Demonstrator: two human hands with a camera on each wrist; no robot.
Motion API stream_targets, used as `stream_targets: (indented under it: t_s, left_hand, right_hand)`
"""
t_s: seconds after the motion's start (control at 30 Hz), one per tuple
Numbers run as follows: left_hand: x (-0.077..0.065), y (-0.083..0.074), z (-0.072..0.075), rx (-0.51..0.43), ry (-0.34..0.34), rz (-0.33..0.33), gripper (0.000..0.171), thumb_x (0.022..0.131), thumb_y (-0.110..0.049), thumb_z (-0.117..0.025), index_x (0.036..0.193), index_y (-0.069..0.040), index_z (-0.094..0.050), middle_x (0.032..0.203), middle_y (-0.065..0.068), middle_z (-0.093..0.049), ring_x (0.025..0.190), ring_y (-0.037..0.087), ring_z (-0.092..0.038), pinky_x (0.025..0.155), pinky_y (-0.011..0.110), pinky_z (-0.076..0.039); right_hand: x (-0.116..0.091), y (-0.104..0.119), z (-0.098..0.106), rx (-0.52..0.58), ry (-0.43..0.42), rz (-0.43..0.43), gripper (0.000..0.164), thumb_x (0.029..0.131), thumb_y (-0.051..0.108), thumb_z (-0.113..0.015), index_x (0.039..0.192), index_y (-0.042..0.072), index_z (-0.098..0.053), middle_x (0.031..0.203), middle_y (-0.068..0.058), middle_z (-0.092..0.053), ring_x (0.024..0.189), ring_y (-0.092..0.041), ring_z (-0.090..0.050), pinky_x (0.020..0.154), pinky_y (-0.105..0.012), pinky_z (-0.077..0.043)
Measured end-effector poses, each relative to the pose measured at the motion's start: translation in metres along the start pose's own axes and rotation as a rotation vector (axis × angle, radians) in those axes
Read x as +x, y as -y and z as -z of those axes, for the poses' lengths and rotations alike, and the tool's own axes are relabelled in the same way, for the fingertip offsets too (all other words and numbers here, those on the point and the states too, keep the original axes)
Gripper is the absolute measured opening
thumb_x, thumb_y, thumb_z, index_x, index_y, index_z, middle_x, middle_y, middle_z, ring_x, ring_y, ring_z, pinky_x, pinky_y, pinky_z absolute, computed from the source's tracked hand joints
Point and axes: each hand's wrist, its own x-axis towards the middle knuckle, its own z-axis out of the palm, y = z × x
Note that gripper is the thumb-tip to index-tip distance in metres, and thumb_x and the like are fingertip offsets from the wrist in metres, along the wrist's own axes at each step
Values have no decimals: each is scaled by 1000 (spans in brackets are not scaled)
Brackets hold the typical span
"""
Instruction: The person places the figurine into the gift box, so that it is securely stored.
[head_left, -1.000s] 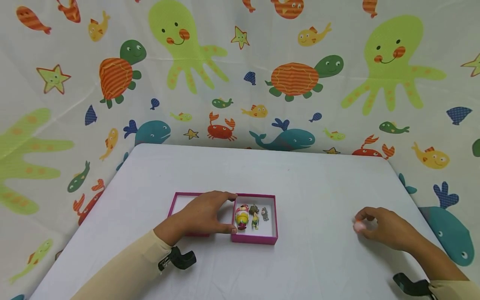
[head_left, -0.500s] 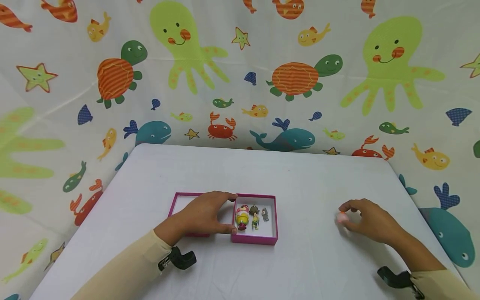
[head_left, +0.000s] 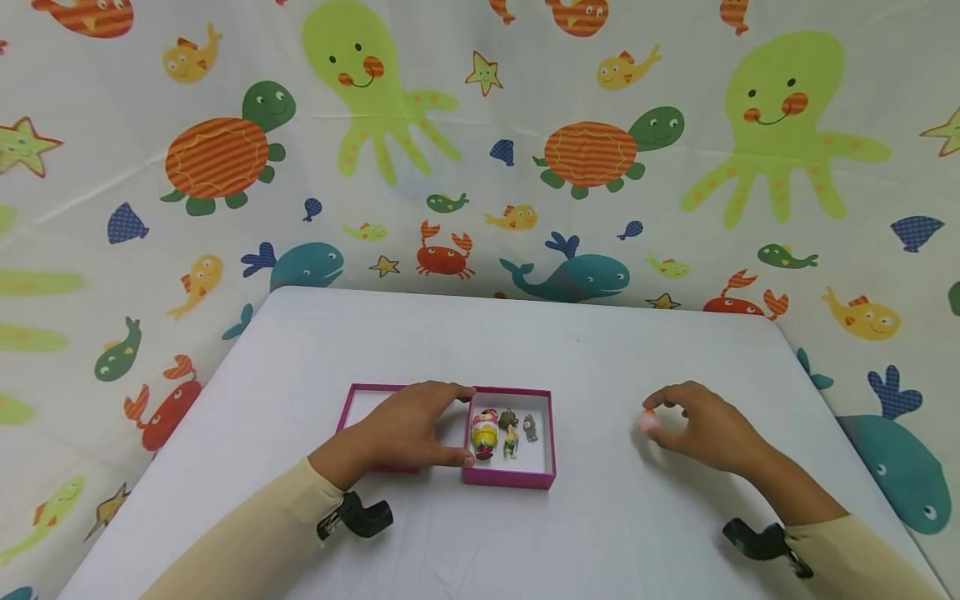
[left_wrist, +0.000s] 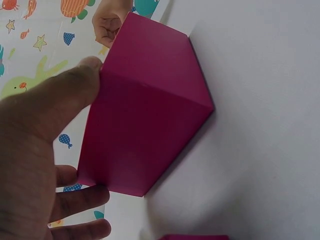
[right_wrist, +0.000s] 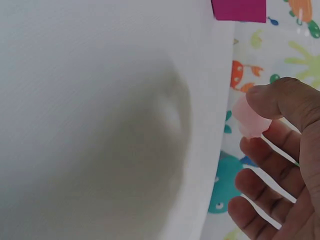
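My left hand [head_left: 408, 427] reaches over a magenta tray [head_left: 371, 404] and grips the left side of a shallow magenta box [head_left: 510, 481], thumb at the front and fingers at the back. Inside that white-lined box lie several small toy figures, among them a yellow-and-pink one [head_left: 485, 433] and a grey one [head_left: 530, 427]. To the right, above the table, my right hand [head_left: 708, 433] pinches a small pink translucent piece [right_wrist: 251, 119] between thumb and fingertips; its exact kind is unclear. The left wrist view shows the outer walls of the box [left_wrist: 140, 125] beside the thumb.
Both boxes stand on a white-covered table [head_left: 480, 342]. Behind it hangs a white curtain [head_left: 465, 175] printed with sea animals. Black wrist mounts [head_left: 363, 517] sit at both sleeves.
My right hand has moved left, toward the box, carrying the pink piece. The left hand and both boxes have stayed in place.
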Motion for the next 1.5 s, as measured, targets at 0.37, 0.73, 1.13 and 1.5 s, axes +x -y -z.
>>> stream_targets:
  t_s: [0.37,0.73,1.13,1.5]
  left_hand:
    - [-1,-1,1,3,-5,-8,98,70,-72,-81,150,-23,-51,144,-3,-58,135,24,-51,108,51,-45]
    - [-2,-1,2,13,-10,-27,94,72,-69,-81,149,-22,-52,143,-2,-58,136,25,-50,109,51,-44]
    - [-1,0,3,18,-5,-27,96,71,-70,-80,149,-23,-51,144,-3,-58,136,25,-50,109,51,-44]
    - [-1,1,0,22,-11,-21,97,71,-72,-80,150,-23,-51,145,-3,-57,137,24,-50,109,51,-44]
  right_hand:
    - [11,21,-10,11,-38,77,30,86,33,-85,112,21,-75,113,0,-67,105,-25,-61,84,-45,-56]
    - [20,51,-16,15,-33,123,34,86,35,-84,115,21,-74,115,2,-66,106,-25,-61,83,-44,-57]
    - [25,70,-20,7,-39,147,35,84,37,-86,114,23,-75,113,5,-65,108,-21,-61,83,-44,-58]
    - [32,91,-23,5,-36,181,36,83,37,-86,114,22,-76,114,5,-66,112,-20,-60,84,-43,-59]
